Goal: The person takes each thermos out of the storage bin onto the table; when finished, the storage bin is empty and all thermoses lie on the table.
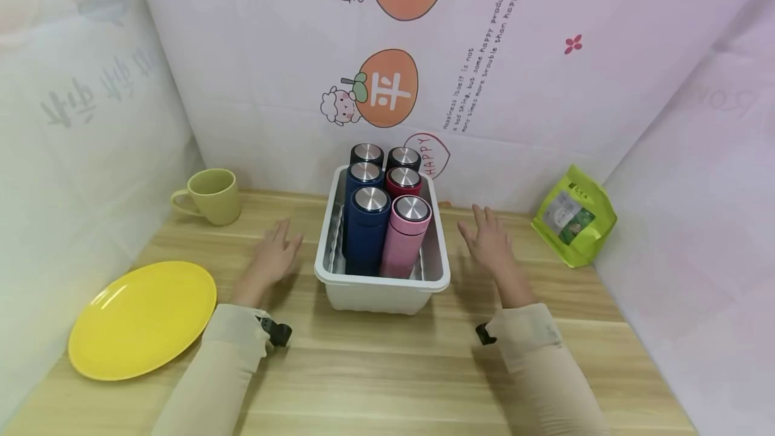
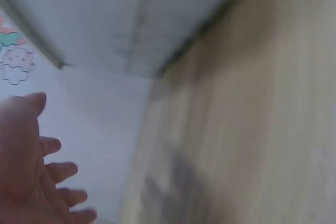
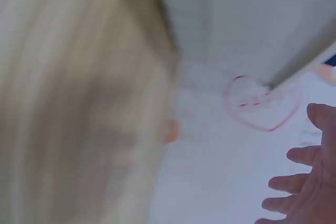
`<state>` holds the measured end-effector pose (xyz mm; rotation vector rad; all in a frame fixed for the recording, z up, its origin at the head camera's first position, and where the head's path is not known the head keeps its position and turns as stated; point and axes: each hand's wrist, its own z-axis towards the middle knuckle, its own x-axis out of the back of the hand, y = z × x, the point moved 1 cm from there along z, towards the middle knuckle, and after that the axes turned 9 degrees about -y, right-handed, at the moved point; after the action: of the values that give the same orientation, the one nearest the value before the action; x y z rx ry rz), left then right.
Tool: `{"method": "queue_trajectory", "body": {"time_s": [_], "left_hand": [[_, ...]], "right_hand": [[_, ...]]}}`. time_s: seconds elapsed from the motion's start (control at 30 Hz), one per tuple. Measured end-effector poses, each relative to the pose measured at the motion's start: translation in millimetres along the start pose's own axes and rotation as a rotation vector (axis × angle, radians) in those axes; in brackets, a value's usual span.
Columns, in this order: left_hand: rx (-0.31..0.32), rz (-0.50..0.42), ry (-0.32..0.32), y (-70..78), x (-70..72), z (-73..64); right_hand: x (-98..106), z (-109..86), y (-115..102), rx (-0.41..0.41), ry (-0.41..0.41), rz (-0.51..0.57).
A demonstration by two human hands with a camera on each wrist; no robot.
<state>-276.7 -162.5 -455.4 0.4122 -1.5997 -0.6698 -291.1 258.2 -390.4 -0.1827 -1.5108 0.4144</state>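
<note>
A white plastic bin [image 1: 380, 297] stands on the table, holding several upright flasks with silver lids. In its front row are a dark blue flask [image 1: 366, 237] and a pink flask [image 1: 404, 239]; behind them stand another blue flask [image 1: 365, 172], a red flask [image 1: 403, 182] and dark ones at the back. My left hand [image 1: 275, 256] is left of the bin, apart from it, fingers spread and holding nothing. On the other side, my right hand [image 1: 489, 242] is spread too, with a gap between it and the bin. Both wrist views show outstretched fingers beside the bin's wall [image 2: 131, 19].
A yellow oval plate [image 1: 142, 320] lies at the left, with a green mug [image 1: 214, 197] behind it near the back wall. At the right, a green pouch [image 1: 574, 217] leans by the side wall. Printed white sheets [image 1: 272, 73] enclose the wooden table [image 1: 363, 375].
</note>
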Motion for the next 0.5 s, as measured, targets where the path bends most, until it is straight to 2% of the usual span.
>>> {"method": "queue_trajectory", "body": {"time_s": [0.17,0.3,0.43,0.5], "left_hand": [[-0.072,-0.259,0.013,18.0,9.5,-3.1],[-0.146,-0.414,0.022,31.6,14.4,-5.3],[-0.234,-0.581,0.002,42.3,16.3,-6.0],[-0.267,-0.636,-0.012,46.6,16.2,-6.7]], "right_hand": [[24,-3.3,-21,0.092,0.003,0.134],[36,-7.2,-38,0.138,0.012,0.229],[44,-12.4,-53,0.209,0.025,0.339],[45,-15.4,-61,0.246,0.018,0.415]]}}
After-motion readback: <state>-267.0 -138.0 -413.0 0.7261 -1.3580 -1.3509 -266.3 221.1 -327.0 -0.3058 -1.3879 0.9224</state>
